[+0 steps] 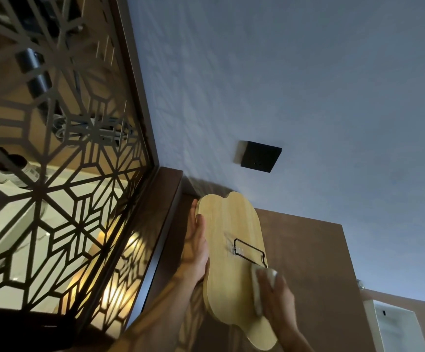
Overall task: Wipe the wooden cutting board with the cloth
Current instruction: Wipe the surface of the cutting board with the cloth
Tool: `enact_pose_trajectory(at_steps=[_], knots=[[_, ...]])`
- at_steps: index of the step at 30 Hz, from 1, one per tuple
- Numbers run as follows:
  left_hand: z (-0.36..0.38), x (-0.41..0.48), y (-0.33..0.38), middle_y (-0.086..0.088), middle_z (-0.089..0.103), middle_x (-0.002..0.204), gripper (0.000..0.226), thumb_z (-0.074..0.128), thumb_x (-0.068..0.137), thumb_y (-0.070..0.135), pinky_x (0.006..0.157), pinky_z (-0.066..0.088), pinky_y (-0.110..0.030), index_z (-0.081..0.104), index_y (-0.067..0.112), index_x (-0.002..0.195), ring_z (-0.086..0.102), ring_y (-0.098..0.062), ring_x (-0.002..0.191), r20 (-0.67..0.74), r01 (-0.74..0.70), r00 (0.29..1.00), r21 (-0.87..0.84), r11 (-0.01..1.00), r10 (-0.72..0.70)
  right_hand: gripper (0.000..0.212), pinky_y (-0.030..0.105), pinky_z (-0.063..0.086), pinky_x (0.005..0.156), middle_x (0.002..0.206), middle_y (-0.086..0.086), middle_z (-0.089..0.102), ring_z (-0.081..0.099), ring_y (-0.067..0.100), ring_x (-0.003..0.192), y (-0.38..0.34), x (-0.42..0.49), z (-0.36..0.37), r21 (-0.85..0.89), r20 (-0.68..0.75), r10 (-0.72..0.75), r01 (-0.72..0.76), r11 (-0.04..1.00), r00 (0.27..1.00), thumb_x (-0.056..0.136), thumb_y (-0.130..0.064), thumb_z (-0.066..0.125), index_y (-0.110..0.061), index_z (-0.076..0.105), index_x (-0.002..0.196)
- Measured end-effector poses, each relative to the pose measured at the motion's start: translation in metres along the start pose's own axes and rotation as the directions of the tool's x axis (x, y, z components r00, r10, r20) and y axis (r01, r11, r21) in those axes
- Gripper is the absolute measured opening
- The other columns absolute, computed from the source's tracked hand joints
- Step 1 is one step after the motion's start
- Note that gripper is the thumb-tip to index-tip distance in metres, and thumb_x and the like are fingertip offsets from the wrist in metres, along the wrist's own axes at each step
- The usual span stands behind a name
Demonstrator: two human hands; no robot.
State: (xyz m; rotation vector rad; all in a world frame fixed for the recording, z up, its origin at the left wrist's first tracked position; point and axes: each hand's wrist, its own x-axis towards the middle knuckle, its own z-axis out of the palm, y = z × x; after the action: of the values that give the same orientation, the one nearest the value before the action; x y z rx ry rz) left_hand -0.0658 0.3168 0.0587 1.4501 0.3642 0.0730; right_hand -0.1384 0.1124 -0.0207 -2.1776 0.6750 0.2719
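Head view: pale wooden cutting board (231, 250), lobed outline, held up in air, tilted, near grey wall. Left hand (197, 252) clasps board's left edge, thumb over face, fingers behind. Right hand (277, 298) pressing bunched grey-white cloth (258, 288) flat on lower right of face, just below black wire bracket (250, 251). Judgement: wipe in progress; no visible dirt or wet track, so covered area cannot tell. Upper face, bracket surround probably left.

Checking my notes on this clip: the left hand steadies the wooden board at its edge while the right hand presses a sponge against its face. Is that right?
Almost. The right hand presses a cloth, not a sponge, against the wooden board; the head view shows it. The left hand does steady the board's edge.
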Motion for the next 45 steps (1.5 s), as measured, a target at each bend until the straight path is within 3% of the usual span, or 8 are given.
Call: enact_pose_trajectory(at_steps=[6, 13, 17, 21, 29, 35, 41, 45], knots=[[-0.004, 0.005, -0.008, 0.015, 0.036, 0.146, 0.049, 0.027, 0.112, 0.025, 0.08, 0.036, 0.01, 0.024, 0.022, 0.161, 0.041, 0.035, 0.104, 0.048, 0.008, 0.999, -0.006, 1.0, -0.008, 0.037, 0.045, 0.056, 0.071, 0.097, 0.014, 0.07, 0.058, 0.031, 0.071, 0.004, 0.036, -0.035, -0.277, -0.117, 0.05, -0.082, 0.957, 0.992, 0.094, -0.05, 0.056, -0.017, 0.04, 0.095], [-0.012, -0.006, -0.007, 0.014, 0.021, 0.165, 0.067, 0.019, 0.1, 0.065, 0.104, 0.017, 0.008, 0.017, 0.033, 0.16, 0.019, -0.003, 0.153, 0.042, -0.108, 0.994, 0.152, 0.982, 0.103, 0.027, 0.035, 0.048, 0.069, 0.1, -0.001, 0.046, 0.056, 0.02, 0.09, -0.15, 0.043, -0.022, -0.105, -0.099, -0.579, 0.57, 0.815, 0.81, 0.087, -0.009, 0.062, -0.02, 0.047, 0.106], [-0.013, -0.002, -0.002, 0.022, 0.024, 0.164, 0.067, 0.028, 0.068, 0.1, 0.111, 0.025, -0.009, 0.019, 0.084, 0.133, 0.027, 0.003, 0.147, 0.09, -0.127, 0.99, 0.186, 0.974, 0.112, 0.034, 0.043, 0.056, 0.082, 0.098, 0.002, 0.067, 0.066, 0.025, 0.084, -0.207, 0.05, 0.005, -0.278, 0.048, -0.675, 0.658, 0.699, 0.737, 0.091, -0.006, 0.062, -0.026, 0.043, 0.111], [-0.015, 0.006, 0.0, 0.03, 0.06, 0.136, 0.079, 0.044, 0.074, 0.091, 0.078, 0.051, -0.011, 0.038, 0.06, 0.147, 0.062, 0.015, 0.111, 0.051, 0.074, 0.996, -0.079, 0.994, -0.07, 0.026, 0.029, 0.053, 0.065, 0.095, 0.002, 0.075, 0.073, 0.026, 0.078, -0.202, 0.027, 0.012, -0.391, 0.12, -0.693, 0.675, 0.625, 0.711, 0.098, -0.023, 0.06, -0.026, 0.062, 0.124], [-0.018, 0.013, -0.016, 0.036, 0.062, 0.127, 0.044, 0.041, 0.106, 0.051, 0.081, 0.055, -0.017, 0.044, 0.048, 0.149, 0.063, 0.014, 0.111, 0.078, 0.148, 0.988, -0.229, 0.962, -0.134, 0.042, 0.033, 0.062, 0.078, 0.117, -0.008, 0.075, 0.074, 0.016, 0.098, -0.121, -0.062, -0.021, -0.146, 0.227, -0.803, 0.834, 0.532, 0.552, 0.087, 0.0, 0.069, -0.023, 0.072, 0.122], [-0.02, 0.016, -0.021, 0.033, 0.047, 0.14, 0.047, 0.03, 0.109, 0.046, 0.11, 0.039, -0.02, 0.033, 0.038, 0.155, 0.049, 0.027, 0.116, 0.082, 0.077, 0.994, -0.137, 0.987, -0.066, 0.037, 0.013, 0.05, 0.074, 0.098, -0.02, 0.075, 0.066, -0.003, 0.084, -0.116, -0.064, -0.053, -0.152, 0.581, -0.557, 0.752, 0.642, 0.593, 0.09, -0.021, 0.057, -0.04, 0.069, 0.12], [-0.017, 0.016, -0.018, 0.04, 0.065, 0.118, 0.032, 0.04, 0.101, 0.059, 0.09, 0.043, -0.026, 0.05, 0.062, 0.131, 0.06, 0.013, 0.111, 0.076, 0.17, 0.985, -0.249, 0.954, -0.155, 0.019, 0.02, 0.047, 0.065, 0.081, -0.012, 0.073, 0.068, 0.009, 0.074, -0.186, 0.01, -0.039, -0.274, 0.132, -0.618, 0.627, 0.729, 0.775, 0.096, -0.02, 0.062, -0.024, 0.075, 0.109], [-0.018, 0.018, -0.018, 0.046, 0.066, 0.107, 0.032, 0.038, 0.102, 0.06, 0.085, 0.042, -0.022, 0.051, 0.064, 0.131, 0.062, 0.025, 0.096, 0.032, 0.148, 0.989, -0.216, 0.965, -0.145, 0.026, 0.033, 0.053, 0.068, 0.097, 0.003, 0.075, 0.071, 0.026, 0.083, -0.216, 0.026, -0.002, -0.447, 0.185, -0.593, 0.604, 0.659, 0.784, 0.101, -0.017, 0.053, -0.027, 0.067, 0.121]])
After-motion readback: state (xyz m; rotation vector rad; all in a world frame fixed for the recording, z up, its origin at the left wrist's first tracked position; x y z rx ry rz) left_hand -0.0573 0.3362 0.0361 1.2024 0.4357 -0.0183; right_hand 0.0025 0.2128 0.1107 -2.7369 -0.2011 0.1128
